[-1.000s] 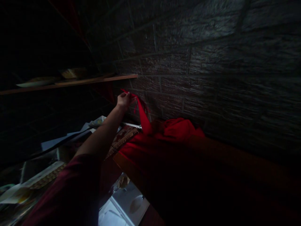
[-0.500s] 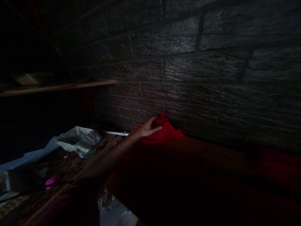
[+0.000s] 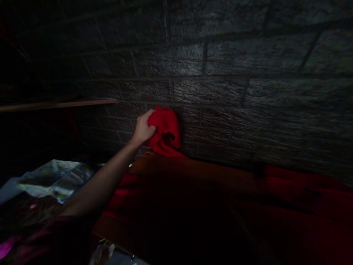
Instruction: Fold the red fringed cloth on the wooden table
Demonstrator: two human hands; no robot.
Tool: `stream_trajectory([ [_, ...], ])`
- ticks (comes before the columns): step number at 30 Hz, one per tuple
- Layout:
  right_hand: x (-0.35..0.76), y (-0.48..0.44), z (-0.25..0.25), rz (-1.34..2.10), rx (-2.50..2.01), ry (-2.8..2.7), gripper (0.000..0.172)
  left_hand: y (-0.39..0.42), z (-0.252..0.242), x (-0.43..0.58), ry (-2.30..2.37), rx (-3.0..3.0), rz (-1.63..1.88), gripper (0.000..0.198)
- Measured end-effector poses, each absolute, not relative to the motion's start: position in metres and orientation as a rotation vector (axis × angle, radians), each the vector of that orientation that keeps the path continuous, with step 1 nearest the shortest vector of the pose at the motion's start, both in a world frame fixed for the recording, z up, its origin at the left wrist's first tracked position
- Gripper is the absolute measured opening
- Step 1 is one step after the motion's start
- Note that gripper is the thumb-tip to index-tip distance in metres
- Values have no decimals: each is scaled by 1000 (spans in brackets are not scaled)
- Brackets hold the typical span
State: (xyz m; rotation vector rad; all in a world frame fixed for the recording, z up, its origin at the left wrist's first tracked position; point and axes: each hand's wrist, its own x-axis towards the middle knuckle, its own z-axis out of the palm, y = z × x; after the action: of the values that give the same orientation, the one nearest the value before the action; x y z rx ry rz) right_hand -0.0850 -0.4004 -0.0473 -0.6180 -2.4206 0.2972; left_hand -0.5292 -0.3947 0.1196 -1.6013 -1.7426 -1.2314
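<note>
My left hand grips a bunched red cloth near the middle of the view, its fingers closed round the cloth's left edge. The cloth is raised against the brick-patterned wall, and its lower end trails down to the wooden edge below. A dark hollow shows in the cloth's folds. My right hand is not in view.
A thin wooden shelf juts out at the left. Below it lies a crumpled clear plastic bag. More red fabric lies at the right along the wall. The lower middle is very dark.
My left hand has closed on the red cloth and lifted part of it up along the wall. The view has shifted to the right, so the shelf and bag sit further left.
</note>
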Motion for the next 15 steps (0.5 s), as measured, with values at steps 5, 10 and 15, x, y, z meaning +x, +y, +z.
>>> stream_trajectory([
  [5,-204,-326,33,797,-459,-2179,112,-402,192,-484,-1539,-1853,-1176,31],
  [10,-317,-302,63,1391,-176,-1860,121,-372,210,-450,-1445,-1990,-1210,28],
  [15,-353,-323,12,1789,-330,-1762,55,-344,244,-457,-1389,-1800,-1371,30],
])
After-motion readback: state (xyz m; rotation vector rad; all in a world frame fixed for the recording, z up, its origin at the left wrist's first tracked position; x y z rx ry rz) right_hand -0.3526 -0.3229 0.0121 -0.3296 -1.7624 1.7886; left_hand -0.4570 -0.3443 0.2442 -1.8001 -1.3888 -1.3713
